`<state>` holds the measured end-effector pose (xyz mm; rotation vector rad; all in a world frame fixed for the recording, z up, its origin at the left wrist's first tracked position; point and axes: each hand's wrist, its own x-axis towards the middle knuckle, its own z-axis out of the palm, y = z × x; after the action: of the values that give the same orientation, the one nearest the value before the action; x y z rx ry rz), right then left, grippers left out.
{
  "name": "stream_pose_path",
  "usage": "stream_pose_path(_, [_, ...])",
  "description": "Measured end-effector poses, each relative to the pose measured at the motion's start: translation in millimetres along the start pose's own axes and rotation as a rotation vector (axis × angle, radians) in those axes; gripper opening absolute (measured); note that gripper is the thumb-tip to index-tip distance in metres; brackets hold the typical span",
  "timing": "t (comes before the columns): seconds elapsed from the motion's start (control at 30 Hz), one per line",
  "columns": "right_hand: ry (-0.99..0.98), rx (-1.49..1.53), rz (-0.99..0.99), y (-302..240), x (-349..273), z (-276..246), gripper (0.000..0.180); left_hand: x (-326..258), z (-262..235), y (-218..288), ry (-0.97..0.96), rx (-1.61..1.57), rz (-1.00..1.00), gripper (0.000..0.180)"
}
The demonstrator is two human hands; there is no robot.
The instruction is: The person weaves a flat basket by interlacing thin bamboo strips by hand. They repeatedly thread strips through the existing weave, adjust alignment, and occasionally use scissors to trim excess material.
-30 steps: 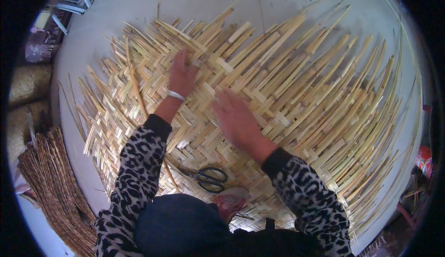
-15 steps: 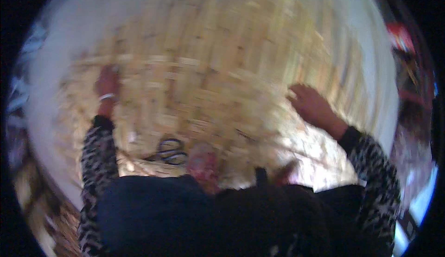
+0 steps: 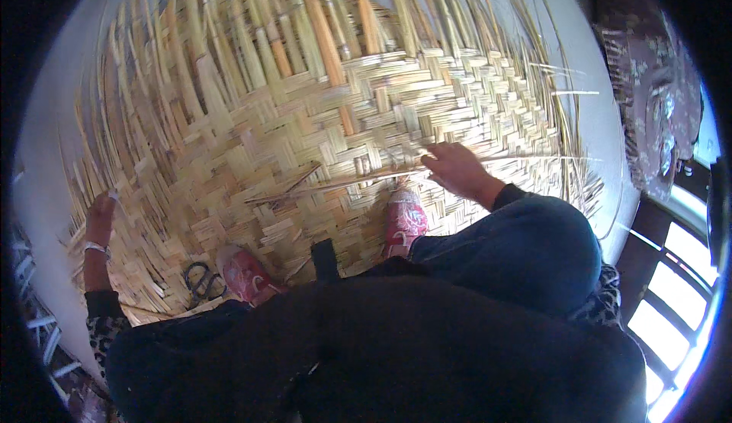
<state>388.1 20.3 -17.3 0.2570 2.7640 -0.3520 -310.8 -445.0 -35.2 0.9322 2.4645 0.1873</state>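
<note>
A large mat [image 3: 335, 129], woven from flat pale split-cane strips, spreads on the floor beneath me. My right hand [image 3: 461, 173] is over its middle, fingers curled and pinched around a long thin cane strip [image 3: 328, 183] that crosses the weave and runs out on both sides. At the mat's left edge is my left hand [image 3: 101, 217], its fingers drawn together. A small white patch shows at a fingertip; what the hand holds, if anything, is hidden. Dark-handled scissors [image 3: 202, 282] lie on the mat near my left shoe [image 3: 248, 274].
Long unwoven cane ends [image 3: 252, 27] fan out along the far side. My right shoe [image 3: 404, 221] stands on the weave. Patterned cloth [image 3: 659, 95] hangs at the right, above a bright barred opening [image 3: 675, 293]. Pale floor [image 3: 57, 129] borders the mat.
The view has turned and cleared of blur. My right hand now pinches a long strip; before, it hovered apart with nothing visible in it. My left hand sits at the mat's left edge.
</note>
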Motion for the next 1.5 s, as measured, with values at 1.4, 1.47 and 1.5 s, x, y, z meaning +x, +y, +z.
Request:
stream_pose_path(1.4, [0.222, 0.483, 0.003, -61.2, 104.6, -167.1, 0.022, -69.9, -13.9, 449.6, -0.442, -0.04, 0.635, 0.017])
stream_pose_path(1.47, [0.275, 0.471, -0.034, -69.7, 103.1, -165.1, 0.021, -69.3, -10.7, 444.6, -0.688, -0.182, 0.327, 0.022])
stream_pose_path(1.5, [0.289, 0.436, -0.052, -72.0, 103.0, -165.6, 0.021, -67.7, -10.3, 443.0, -0.774, -0.272, 0.294, 0.023])
